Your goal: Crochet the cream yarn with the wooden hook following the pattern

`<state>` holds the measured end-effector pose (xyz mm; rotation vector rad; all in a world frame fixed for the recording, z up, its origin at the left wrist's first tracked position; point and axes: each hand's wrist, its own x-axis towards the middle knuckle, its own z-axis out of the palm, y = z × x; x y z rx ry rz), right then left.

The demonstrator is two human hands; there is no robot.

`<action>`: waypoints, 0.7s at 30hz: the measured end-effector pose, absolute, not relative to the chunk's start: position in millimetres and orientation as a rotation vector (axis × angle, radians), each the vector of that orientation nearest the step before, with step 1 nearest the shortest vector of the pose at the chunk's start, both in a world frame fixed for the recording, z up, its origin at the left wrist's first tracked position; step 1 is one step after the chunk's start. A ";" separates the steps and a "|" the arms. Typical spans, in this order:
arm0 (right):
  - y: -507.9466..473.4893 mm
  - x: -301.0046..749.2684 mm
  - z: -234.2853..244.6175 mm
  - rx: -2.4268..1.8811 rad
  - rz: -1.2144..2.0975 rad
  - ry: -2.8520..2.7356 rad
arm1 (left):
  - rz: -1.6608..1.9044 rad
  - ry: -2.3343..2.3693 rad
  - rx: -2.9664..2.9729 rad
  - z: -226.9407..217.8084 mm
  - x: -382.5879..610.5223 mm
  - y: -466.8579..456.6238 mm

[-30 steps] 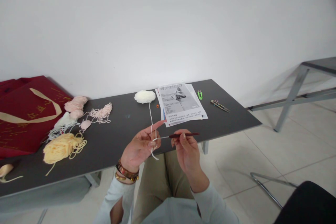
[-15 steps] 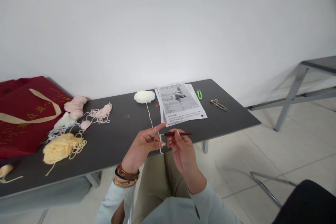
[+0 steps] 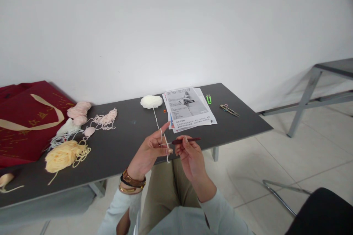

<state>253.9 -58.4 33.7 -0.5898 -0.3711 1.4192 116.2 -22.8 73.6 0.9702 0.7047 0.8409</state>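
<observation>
My left hand [image 3: 147, 152] is raised over the near edge of the dark table [image 3: 132, 147], index finger stretched up, the other fingers pinched on a cream yarn strand [image 3: 157, 123]. That strand runs back to a cream yarn ball [image 3: 151, 101] on the table, and a short tail hangs below my fingers. My right hand [image 3: 190, 156] is closed on a dark red crochet hook [image 3: 186, 140], held level with its tip at the yarn by my left fingers.
Printed sheets [image 3: 187, 108], a green clipper [image 3: 209, 98] and small scissors [image 3: 229, 110] lie at the right of the table. Yellow yarn [image 3: 64, 153], pink and white yarn [image 3: 82, 117] and a red bag [image 3: 24, 117] are at the left. A second table [image 3: 325, 80] stands far right.
My two hands have drawn closer together, the hook's tip moving left into the yarn on my left fingers. The left index finger stays raised with the strand over it.
</observation>
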 end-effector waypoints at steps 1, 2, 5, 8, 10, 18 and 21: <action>-58.3 253.6 33.5 -0.591 1.422 -0.361 | 0.829 0.708 0.977 74.3 116.3 -23.1; -58.3 253.3 33.3 -0.590 1.425 -0.351 | 0.824 0.709 0.983 75.1 116.5 -23.3; -58.3 252.5 32.7 -0.587 1.425 -0.332 | 0.831 0.719 0.986 76.2 117.7 -23.0; -58.4 252.3 32.4 -0.592 1.416 -0.328 | 0.845 0.737 0.972 74.4 118.2 -22.3; -58.4 252.6 32.6 -0.602 1.410 -0.335 | 0.855 0.742 0.977 72.4 117.9 -21.9; -58.3 254.0 33.3 -0.608 1.401 -0.373 | 0.843 0.750 1.022 69.1 116.5 -21.9; -57.7 253.9 32.2 -0.610 1.407 -0.352 | 0.863 0.786 1.059 68.8 117.1 -21.5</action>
